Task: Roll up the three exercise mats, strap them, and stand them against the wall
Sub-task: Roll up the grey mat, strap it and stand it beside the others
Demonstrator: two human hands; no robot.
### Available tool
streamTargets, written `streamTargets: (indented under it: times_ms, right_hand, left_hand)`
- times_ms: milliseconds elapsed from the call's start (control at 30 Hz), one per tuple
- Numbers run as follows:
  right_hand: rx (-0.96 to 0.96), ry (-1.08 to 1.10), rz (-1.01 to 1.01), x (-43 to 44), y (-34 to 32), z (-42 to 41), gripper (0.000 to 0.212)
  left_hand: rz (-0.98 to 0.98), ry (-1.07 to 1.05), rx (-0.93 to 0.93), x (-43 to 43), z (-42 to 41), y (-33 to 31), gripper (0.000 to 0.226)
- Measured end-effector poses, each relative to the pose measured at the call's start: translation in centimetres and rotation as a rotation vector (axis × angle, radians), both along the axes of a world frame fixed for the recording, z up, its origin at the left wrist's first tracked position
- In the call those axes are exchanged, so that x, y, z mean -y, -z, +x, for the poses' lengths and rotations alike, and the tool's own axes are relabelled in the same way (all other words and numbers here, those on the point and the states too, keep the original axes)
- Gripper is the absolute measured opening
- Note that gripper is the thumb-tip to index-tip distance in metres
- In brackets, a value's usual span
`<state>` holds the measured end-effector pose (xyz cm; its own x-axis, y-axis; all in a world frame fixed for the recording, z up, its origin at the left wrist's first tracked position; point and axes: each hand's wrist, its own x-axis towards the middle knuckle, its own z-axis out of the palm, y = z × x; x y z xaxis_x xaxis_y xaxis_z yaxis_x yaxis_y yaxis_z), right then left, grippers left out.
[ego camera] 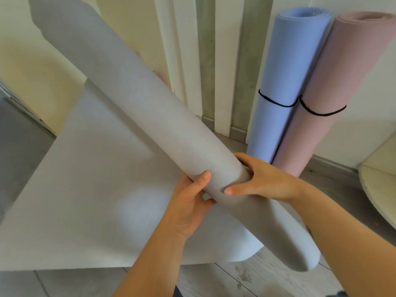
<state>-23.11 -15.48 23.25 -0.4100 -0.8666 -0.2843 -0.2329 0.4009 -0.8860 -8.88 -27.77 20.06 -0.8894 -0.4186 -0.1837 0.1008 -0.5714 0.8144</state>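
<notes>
The grey mat [132,99] is a thick, dull roll slanting from 11 o'clock to 5 o'clock, its loose end spread flat toward 8 o'clock. The left hand [190,202] and the right hand [263,181] both curl around it. At 2 o'clock the blue mat [285,71] and the pink mat [342,67] stand rolled and strapped.
</notes>
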Motion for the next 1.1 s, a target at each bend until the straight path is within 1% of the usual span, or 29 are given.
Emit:
streamTargets:
  times_ms: [133,233,300,433,467,533,567,633,700,767,833,900,967,1067,1100]
  right_hand:
    - [-0.083,0.018,0.029,0.0,-0.6,0.5,0.076]
    - [-0.139,0.079,-0.007,0.2,-0.7,1.0,0.074]
    - [-0.193,0.122,-0.015,0.3,-0.5,1.3,0.073]
    - [-0.396,0.200,0.027,0.8,0.5,1.8,0.077]
    - [-0.435,0.206,0.048,0.9,0.7,1.9,0.078]
    - [-0.501,0.212,0.080,1.1,0.9,1.9,0.080]
    - [-0.539,0.216,0.084,1.2,0.9,2.0,0.080]
    - [-0.653,0.225,0.076,1.4,1.1,2.4,0.082]
    - [-0.791,0.233,0.080,1.7,1.2,3.0,0.088]
    - [-0.868,0.207,0.110,1.8,0.9,3.1,0.096]
    - [-0.793,0.154,0.085,1.4,-0.1,2.4,0.094]
    - [-0.631,0.108,0.009,0.9,-1.6,1.5,0.081]
    - [-0.536,0.085,-0.018,0.6,-3.1,0.9,0.073]
    - [-0.574,0.113,0.011,0.9,-5.7,0.6,0.072]
    - [-0.624,0.129,0.014,0.9,-7.4,0.6,0.072]
  left_hand:
    - [0.008,0.055,-0.051,0.0,-0.3,0.2,0.069]
    - [0.001,0.054,-0.061,0.2,-0.4,0.2,0.069]
    - [-0.014,0.010,-0.010,0.1,-0.5,0.2,0.059]
    - [-0.145,-0.127,0.212,-0.6,-0.6,0.7,0.042]
    - [-0.162,-0.142,0.241,-0.7,-0.6,0.9,0.037]
    - [-0.146,-0.134,0.221,-1.1,-0.5,0.7,0.029]
    - [-0.107,-0.124,0.189,-1.2,-0.5,0.4,0.031]
    - [-0.040,-0.105,0.124,-1.2,-0.7,-0.1,0.043]
    - [-0.036,-0.096,0.090,-1.1,-1.0,-0.7,0.049]
    - [-0.037,-0.116,0.080,-1.1,-1.3,-1.2,0.051]
    - [-0.004,-0.148,0.059,-1.0,-1.4,-1.5,0.053]
    - [0.021,-0.156,0.020,-0.7,-1.3,-1.9,0.049]
    - [0.044,-0.141,-0.026,-0.6,-1.4,-2.5,0.048]
    - [0.087,-0.112,-0.092,-0.3,-1.9,-4.0,0.058]
    - [0.094,-0.099,-0.109,-0.1,-2.3,-5.2,0.060]
